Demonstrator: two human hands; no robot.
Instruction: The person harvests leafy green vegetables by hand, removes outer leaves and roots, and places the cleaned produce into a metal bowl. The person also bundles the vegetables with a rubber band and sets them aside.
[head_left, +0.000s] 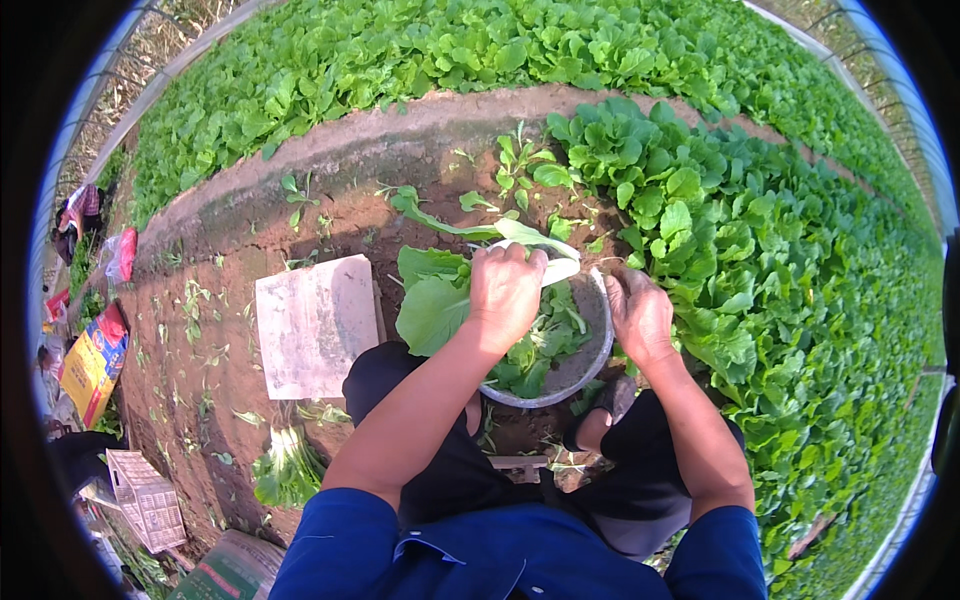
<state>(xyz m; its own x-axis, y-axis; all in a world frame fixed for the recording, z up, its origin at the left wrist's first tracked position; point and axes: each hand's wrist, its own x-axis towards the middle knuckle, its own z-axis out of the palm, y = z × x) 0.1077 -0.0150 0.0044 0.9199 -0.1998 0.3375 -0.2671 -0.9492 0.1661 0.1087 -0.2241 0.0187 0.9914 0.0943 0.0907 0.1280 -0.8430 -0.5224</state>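
Note:
My left hand (510, 289) is closed around a leafy green vegetable plant (435, 315), held above a round grey basin (604, 337). Broad leaves hang out to the left of the fist, and the pale stalk base (562, 270) points right. Thin roots trail from that base toward my right hand (641, 315). The right hand is at the basin's right rim with its fingers curled; whether anything is between them is hidden. Loose green leaves (532, 360) lie inside the basin, which is between my feet.
A worn flat board (319, 330) lies on the soil to the left. Below it is a tied bundle of greens (285, 465). Dense leafy crops (810, 315) grow on the right and beyond a soil ridge (360, 142). A wicker basket (146, 499) and another person (81, 210) are at far left.

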